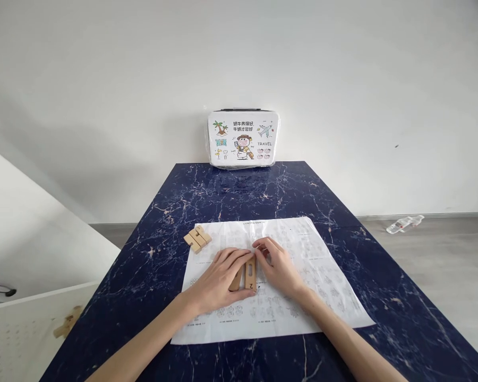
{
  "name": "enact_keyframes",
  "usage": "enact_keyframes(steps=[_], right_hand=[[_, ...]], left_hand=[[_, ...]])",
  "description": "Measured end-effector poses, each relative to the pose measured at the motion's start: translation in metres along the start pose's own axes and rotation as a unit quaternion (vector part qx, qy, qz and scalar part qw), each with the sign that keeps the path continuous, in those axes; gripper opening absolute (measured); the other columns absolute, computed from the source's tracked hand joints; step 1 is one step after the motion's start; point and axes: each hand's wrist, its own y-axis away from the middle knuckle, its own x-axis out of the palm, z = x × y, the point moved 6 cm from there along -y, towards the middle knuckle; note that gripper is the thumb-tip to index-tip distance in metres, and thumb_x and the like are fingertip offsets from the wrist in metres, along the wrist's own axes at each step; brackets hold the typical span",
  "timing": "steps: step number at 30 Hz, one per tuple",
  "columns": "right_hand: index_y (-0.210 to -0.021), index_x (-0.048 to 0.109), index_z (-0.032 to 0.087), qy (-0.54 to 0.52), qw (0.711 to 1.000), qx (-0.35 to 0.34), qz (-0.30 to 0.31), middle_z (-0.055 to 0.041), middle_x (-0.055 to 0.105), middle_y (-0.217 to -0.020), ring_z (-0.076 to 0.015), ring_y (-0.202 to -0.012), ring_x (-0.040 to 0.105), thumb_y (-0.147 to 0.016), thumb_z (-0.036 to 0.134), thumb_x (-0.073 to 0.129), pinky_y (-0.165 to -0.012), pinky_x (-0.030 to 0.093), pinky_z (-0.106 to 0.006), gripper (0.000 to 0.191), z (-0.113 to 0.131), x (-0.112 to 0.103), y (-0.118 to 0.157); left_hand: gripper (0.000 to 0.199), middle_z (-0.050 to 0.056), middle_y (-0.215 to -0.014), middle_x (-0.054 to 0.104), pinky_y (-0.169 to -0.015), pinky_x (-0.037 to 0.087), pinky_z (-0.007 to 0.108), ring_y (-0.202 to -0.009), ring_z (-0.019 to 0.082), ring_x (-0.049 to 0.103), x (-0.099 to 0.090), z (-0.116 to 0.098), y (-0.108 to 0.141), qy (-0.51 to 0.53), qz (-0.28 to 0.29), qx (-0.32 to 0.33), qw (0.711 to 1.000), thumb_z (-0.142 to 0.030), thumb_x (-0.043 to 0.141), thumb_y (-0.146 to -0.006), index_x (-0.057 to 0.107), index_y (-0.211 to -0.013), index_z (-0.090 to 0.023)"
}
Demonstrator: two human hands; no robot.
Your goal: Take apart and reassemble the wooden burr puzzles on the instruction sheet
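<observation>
Two light-brown wooden puzzle pieces lie side by side over the white printed sheet [302, 281], near its middle. My left hand [223, 278] arches over them, fingertips at their far end and thumb along their near end. The right-hand piece is a slotted wooden block [253, 278] marked with a "2"; the other wooden block [236, 281] is mostly covered by my left fingers. My right hand [279, 268] is curled, with thumb and index tips close together at the far right corner of the slotted block. The exact contact there is partly hidden.
A cluster of notched wooden blocks [198, 240] sits at the sheet's far left corner. At the back of the dark blue marbled table [239, 196] stands a white cartoon-printed case [244, 139] against the wall. A clear plastic item [404, 224] lies on the floor at right.
</observation>
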Motion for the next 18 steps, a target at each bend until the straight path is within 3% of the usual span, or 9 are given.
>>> enact_keyframes(steps=[4, 8, 13, 18], right_hand=[[-0.109, 0.060, 0.023, 0.005, 1.000, 0.007, 0.006, -0.0078, 0.069, -0.106, -0.0213, -0.085, 0.069, -0.108, 0.027, 0.049, -0.078, 0.061, -0.040, 0.012, -0.003, 0.001, 0.001], [-0.108, 0.059, 0.024, 0.009, 1.000, 0.018, 0.015, -0.0077, 0.068, -0.107, -0.0208, -0.083, 0.067, -0.108, 0.028, 0.047, -0.077, 0.060, -0.040, 0.013, -0.004, 0.001, 0.002], [-0.109, 0.060, 0.025, 0.009, 0.999, 0.028, 0.034, -0.0097, 0.068, -0.109, -0.0224, -0.084, 0.068, -0.108, 0.032, 0.046, -0.076, 0.060, -0.040, 0.016, -0.002, 0.002, 0.003], [-0.110, 0.060, 0.026, 0.008, 0.998, 0.037, 0.042, -0.0094, 0.068, -0.110, -0.0225, -0.083, 0.067, -0.109, 0.033, 0.044, -0.077, 0.060, -0.041, 0.018, -0.002, 0.002, 0.004]], left_hand=[[0.081, 0.009, -0.157, 0.052, -0.113, 0.052, 0.059, -0.144, 0.038, 0.048, 0.004, 0.005, 0.022, -0.017, -0.025, -0.044, 0.999, -0.068, 0.068, -0.095, 0.035, -0.163, -0.039], [0.075, 0.011, -0.154, 0.052, -0.110, 0.052, 0.059, -0.140, 0.040, 0.049, 0.006, 0.019, 0.062, -0.061, -0.076, -0.088, 0.991, -0.065, 0.063, -0.099, 0.034, -0.163, -0.038], [0.068, 0.013, -0.152, 0.052, -0.109, 0.047, 0.060, -0.138, 0.041, 0.048, -0.006, 0.038, 0.110, -0.140, -0.159, -0.181, 0.960, -0.062, 0.057, -0.104, 0.034, -0.162, -0.036], [0.058, 0.017, -0.144, 0.054, -0.105, 0.047, 0.062, -0.131, 0.042, 0.051, -0.022, 0.045, 0.116, -0.190, -0.209, -0.221, 0.934, -0.061, 0.052, -0.105, 0.045, -0.151, -0.026]])
